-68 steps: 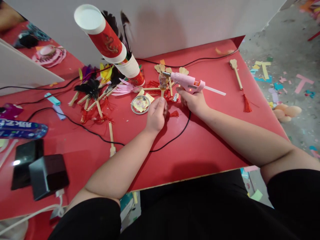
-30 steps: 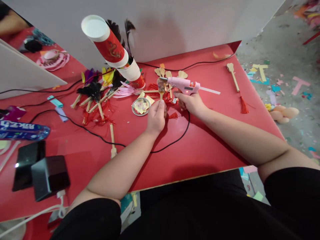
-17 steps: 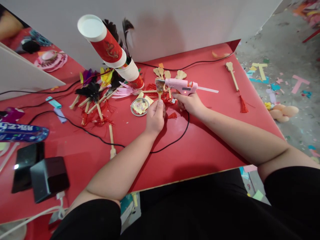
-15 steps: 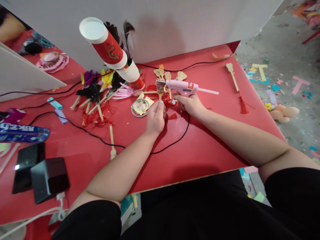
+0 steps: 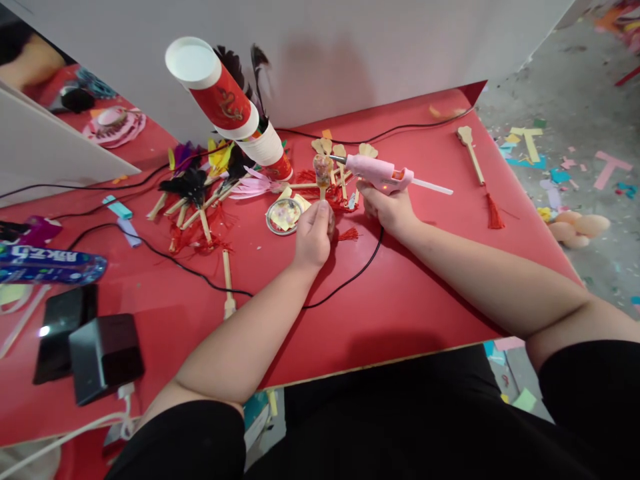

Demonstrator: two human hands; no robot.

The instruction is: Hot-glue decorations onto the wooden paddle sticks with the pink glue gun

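My left hand (image 5: 316,233) is closed around the handle of a small wooden paddle (image 5: 323,171), held upright with its decorated, rounded head on top. In my right hand (image 5: 387,205) is a pink glue gun (image 5: 377,171), a translucent glue stick (image 5: 433,187) sticking out of its back. The metal nozzle points left, close to the edge of the paddle's head; whether it touches, I cannot tell. Behind both hands lie several plain wooden paddles (image 5: 367,151) and red tassels (image 5: 349,234). A round dish (image 5: 285,217) with pale yellow pieces sits left of my left hand.
Stacked paper cups (image 5: 225,100) lean at the back, near feathered sticks (image 5: 193,190). A black cord (image 5: 345,287) loops across the red table (image 5: 400,287). One tasselled paddle (image 5: 471,157) lies at right. A black power bank (image 5: 107,360) and a phone (image 5: 65,333) lie at left.
The glue gun has drawn slightly right, its nozzle coming away from the middle of the paddle's head to near its edge. My left hand keeps its hold; the whole view has shifted a little.
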